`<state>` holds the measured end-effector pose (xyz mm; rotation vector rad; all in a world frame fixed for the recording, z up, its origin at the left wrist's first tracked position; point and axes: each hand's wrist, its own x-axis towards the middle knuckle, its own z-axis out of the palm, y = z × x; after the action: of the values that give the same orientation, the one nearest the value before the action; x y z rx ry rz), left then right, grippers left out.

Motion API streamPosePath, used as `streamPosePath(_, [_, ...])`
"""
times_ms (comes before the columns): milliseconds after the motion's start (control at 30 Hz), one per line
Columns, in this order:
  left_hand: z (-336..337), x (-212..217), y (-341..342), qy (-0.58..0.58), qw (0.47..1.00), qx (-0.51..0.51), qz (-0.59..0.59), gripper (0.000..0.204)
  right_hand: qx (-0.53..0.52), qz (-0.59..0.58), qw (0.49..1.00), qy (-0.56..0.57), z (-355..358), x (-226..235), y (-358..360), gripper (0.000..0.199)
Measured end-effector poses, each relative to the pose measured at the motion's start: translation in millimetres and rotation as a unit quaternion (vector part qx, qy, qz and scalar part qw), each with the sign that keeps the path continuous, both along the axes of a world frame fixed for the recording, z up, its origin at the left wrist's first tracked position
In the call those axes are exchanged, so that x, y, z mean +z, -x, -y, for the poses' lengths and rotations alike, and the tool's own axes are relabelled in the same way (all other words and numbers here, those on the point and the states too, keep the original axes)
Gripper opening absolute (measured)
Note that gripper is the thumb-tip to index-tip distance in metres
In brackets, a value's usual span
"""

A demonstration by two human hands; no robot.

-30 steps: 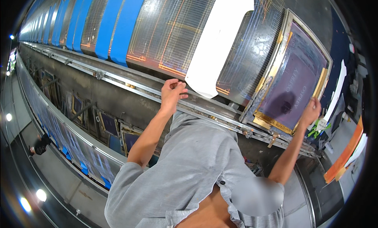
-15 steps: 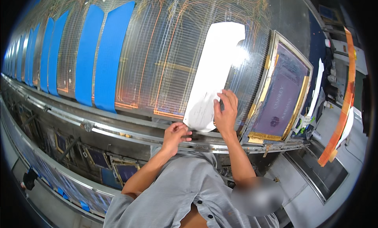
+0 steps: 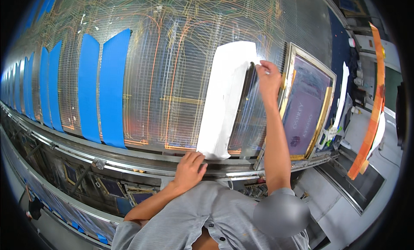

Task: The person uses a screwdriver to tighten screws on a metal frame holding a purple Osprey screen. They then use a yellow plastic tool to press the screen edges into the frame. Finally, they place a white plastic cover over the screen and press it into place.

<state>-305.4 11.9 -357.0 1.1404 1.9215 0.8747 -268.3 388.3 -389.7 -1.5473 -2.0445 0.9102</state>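
Observation:
A long white cut panel point(image 3: 222, 94), which looks like cloth, lies on the scored metal table, creased along its right side. By its upper right corner my right hand point(image 3: 269, 79) pinches it, thumb and fingers together, with that corner raised a little. At the panel's lower left corner rests my left hand point(image 3: 189, 168), fingers slightly bent and apart over the table's near edge. Its fingertips are at or beside the corner; whether they press on it is unclear.
Pairs of blue cut panels point(image 3: 113, 90) lie in a row leftward along the table point(image 3: 172, 73). Right of the white panel sits a framed printing screen point(image 3: 304, 107). A metal rail point(image 3: 142, 163) runs along the near edge. An orange strip point(image 3: 374, 107) hangs at the far right.
My right hand has moved up from the panel's lower right side to its upper right corner. My left hand has shifted slightly at the lower left corner. The panel's right side is now creased.

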Motion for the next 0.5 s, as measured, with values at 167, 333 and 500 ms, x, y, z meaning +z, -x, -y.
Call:
streamPosePath(167, [-62.0, -6.9, 4.9, -0.019, 0.998, -0.06, -0.026, 0.038, -0.019, 0.018, 1.0, -0.007, -60.2, -22.1, 21.4, 0.033])
streamPosePath(333, [-154.8, -24.7, 46.9, -0.002, 0.993, -0.077, -0.09, 0.059, -0.017, -0.023, 0.999, 0.033, -81.0, -45.2, 39.6, 0.044])
streamPosePath(500, [-226.1, -46.1, 80.9, 0.021, 0.976, -0.145, -0.16, 0.078, -0.006, -0.004, 0.999, 0.053, -92.4, -54.2, 49.4, 0.036])
